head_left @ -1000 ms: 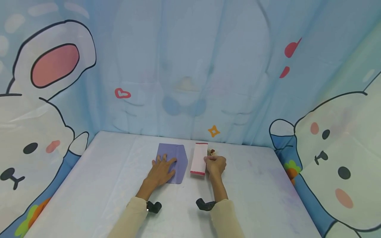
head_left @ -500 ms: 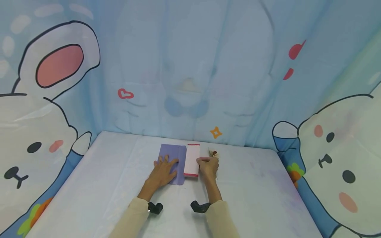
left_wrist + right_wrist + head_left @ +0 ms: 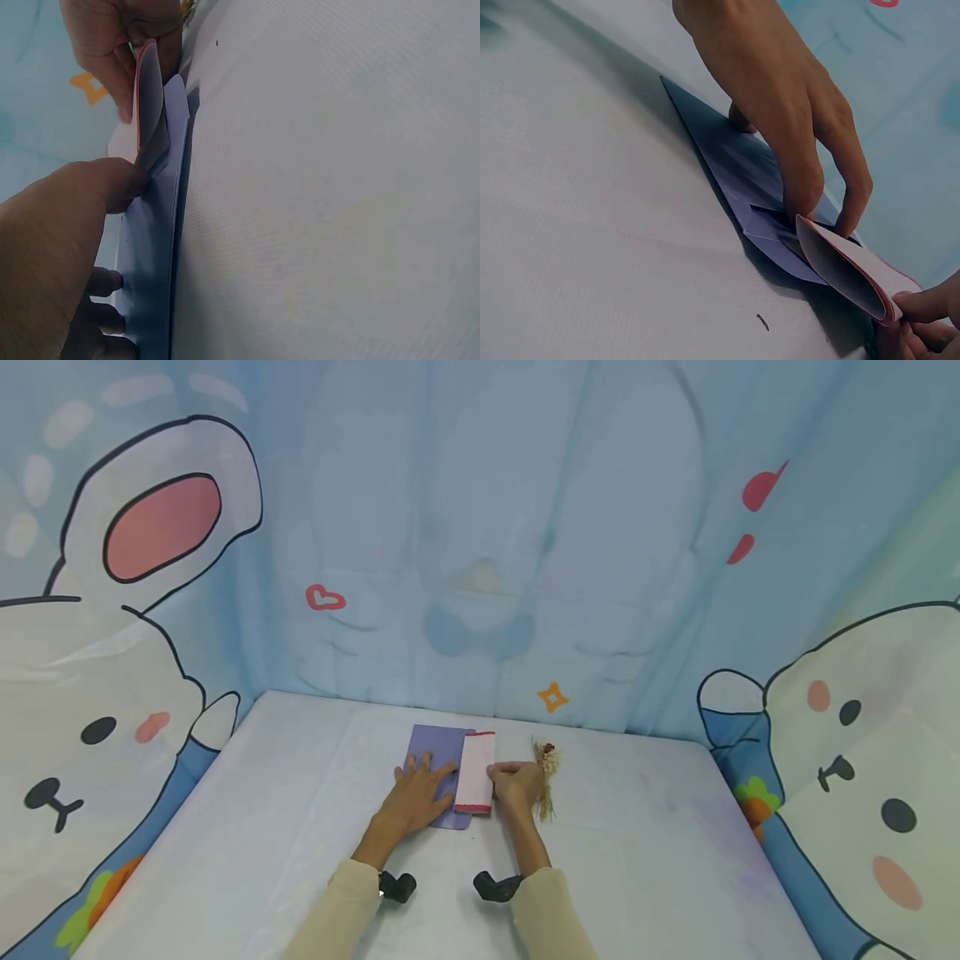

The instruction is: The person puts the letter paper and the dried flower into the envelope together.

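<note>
A purple paper envelope (image 3: 441, 741) lies flat on the white tabletop, with my left hand (image 3: 412, 797) resting on it, fingers spread. In the left wrist view the left thumb (image 3: 124, 180) touches the envelope close to its open end. My right hand (image 3: 517, 783) pinches the right edge of a folded pale-pink card (image 3: 475, 772) with red edges. The card's left end overlaps the envelope's flap end; in the right wrist view it is tilted, its folded layers (image 3: 847, 274) bowed apart. Whether its tip is inside the envelope is hard to tell.
A small bunch of dried flowers (image 3: 547, 768) lies just right of the right hand. A tiny dark scrap (image 3: 763, 322) is on the tablecloth near the envelope. A blue cartoon curtain (image 3: 480, 527) hangs behind the table's far edge.
My right hand has moved left with the card, from beside the envelope to over its flap end. The dried flowers have come fully into sight. The left hand stays on the envelope.
</note>
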